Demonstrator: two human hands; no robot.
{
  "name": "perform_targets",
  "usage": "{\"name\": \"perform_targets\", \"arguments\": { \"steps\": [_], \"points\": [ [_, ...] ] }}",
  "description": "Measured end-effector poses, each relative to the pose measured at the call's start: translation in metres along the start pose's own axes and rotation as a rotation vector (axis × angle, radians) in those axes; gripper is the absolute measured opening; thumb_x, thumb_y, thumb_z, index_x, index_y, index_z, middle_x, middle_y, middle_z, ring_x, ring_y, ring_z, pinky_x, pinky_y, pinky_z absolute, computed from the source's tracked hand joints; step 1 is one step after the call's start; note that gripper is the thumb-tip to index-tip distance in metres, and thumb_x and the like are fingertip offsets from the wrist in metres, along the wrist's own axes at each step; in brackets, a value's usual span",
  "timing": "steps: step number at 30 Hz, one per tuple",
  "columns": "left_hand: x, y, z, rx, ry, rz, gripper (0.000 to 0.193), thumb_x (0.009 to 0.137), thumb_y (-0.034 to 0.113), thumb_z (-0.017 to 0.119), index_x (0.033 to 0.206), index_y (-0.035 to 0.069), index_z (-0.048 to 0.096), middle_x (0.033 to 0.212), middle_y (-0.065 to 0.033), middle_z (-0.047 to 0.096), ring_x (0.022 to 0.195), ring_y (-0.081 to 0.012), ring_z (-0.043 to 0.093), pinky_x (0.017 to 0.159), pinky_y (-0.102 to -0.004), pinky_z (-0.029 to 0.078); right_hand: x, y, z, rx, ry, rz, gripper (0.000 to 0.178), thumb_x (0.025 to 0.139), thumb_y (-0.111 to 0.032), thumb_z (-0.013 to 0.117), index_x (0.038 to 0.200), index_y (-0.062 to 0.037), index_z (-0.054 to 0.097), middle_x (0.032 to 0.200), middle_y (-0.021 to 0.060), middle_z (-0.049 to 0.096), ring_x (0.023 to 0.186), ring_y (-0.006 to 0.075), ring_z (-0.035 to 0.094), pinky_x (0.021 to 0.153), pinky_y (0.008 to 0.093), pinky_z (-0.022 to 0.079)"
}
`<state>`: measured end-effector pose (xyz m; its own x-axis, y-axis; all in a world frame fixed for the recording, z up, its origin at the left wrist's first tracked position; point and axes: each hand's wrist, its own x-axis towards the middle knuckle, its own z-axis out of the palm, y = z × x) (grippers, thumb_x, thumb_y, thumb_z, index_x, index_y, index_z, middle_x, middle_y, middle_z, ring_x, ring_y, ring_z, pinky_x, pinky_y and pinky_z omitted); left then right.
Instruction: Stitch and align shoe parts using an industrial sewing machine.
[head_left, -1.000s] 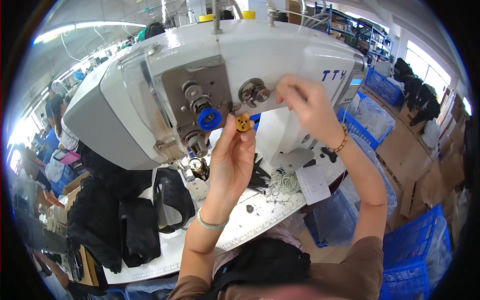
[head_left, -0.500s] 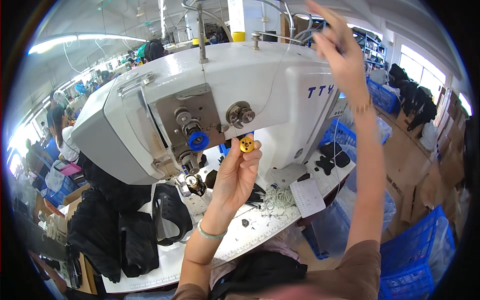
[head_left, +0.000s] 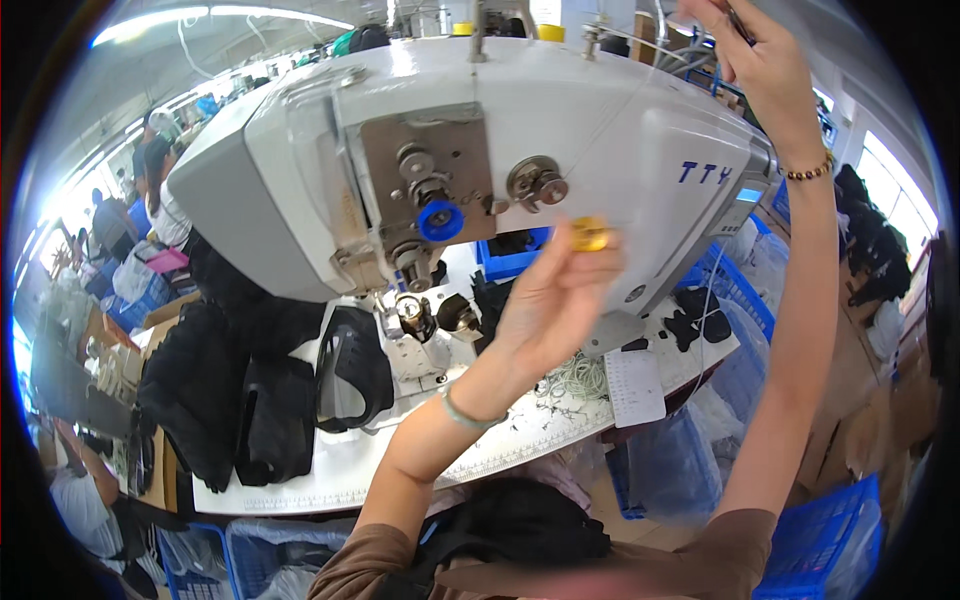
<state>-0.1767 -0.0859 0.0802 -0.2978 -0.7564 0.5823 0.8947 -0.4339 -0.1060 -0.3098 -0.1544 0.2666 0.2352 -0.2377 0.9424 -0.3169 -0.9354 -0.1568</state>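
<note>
My left hand (head_left: 560, 300) is raised in front of a white industrial sewing machine (head_left: 620, 110). Its thumb and fingers pinch a small round yellow bobbin (head_left: 590, 235), blurred by motion, just below and right of the round tension dial (head_left: 538, 184). High at the upper right, my right hand (head_left: 765, 75) is closed around a slim dark tool (head_left: 740, 28) whose kind I cannot make out. Its fingertips are near the thread guides above the machine. The blue-rimmed knob (head_left: 440, 220) and the open hook area (head_left: 415, 315) lie to the left of my left hand.
Black fabric pieces (head_left: 200, 400) are heaped on the white table (head_left: 500, 450) at left. Loose pale thread (head_left: 580, 380) and a paper sheet (head_left: 635, 388) lie on its right part. Blue crates (head_left: 825, 540) stand at right; other people are farther back at left.
The view has shifted, so the machine sits lower right and higher. My left hand has moved right with the yellow bobbin and turned it. My right hand is still raised, farther out to the right.
</note>
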Motion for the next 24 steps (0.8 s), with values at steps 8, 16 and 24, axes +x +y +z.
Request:
{"name": "perform_targets", "arguments": {
  "steps": [8,16,24],
  "points": [
    [-0.025,-0.092,0.000,1.318,-0.310,-0.505,0.015,0.089,0.020,0.055,0.088,0.005,0.058,0.085,-0.0071,0.060,0.077,-0.0215,0.057,0.067,-0.0301,0.046,-0.076,0.025,0.036,0.338,0.563,0.065,0.017,0.088,-0.019,0.060,0.087,-0.0036,0.067,0.059,-0.0017,0.057,0.046,0.0031,0.042,0.045,0.0172,0.032],
    [-0.024,0.008,-0.017,2.347,0.083,0.877,0.092,0.077,-0.004,0.067,0.142,-0.003,0.002,0.084,-0.0110,0.055,0.067,-0.0148,0.055,0.061,-0.0240,0.047,-0.124,0.007,0.067,0.668,-0.370,0.622,0.033,0.085,-0.031,0.064,0.071,-0.0006,0.064,0.048,-0.0009,0.048,0.038,0.0038,0.041,0.035,0.0192,0.028],
    [-0.026,0.031,-0.015,2.572,-0.044,0.947,0.083,0.076,0.001,0.070,0.141,-0.002,0.019,0.083,-0.0105,0.055,0.062,-0.0135,0.054,0.054,-0.0240,0.047,-0.118,0.010,0.071,0.711,-0.402,0.628,0.043,0.082,-0.037,0.066,0.059,-0.0026,0.056,0.046,-0.0009,0.046,0.034,0.0042,0.040,0.033,0.0194,0.027]
  ]
}}
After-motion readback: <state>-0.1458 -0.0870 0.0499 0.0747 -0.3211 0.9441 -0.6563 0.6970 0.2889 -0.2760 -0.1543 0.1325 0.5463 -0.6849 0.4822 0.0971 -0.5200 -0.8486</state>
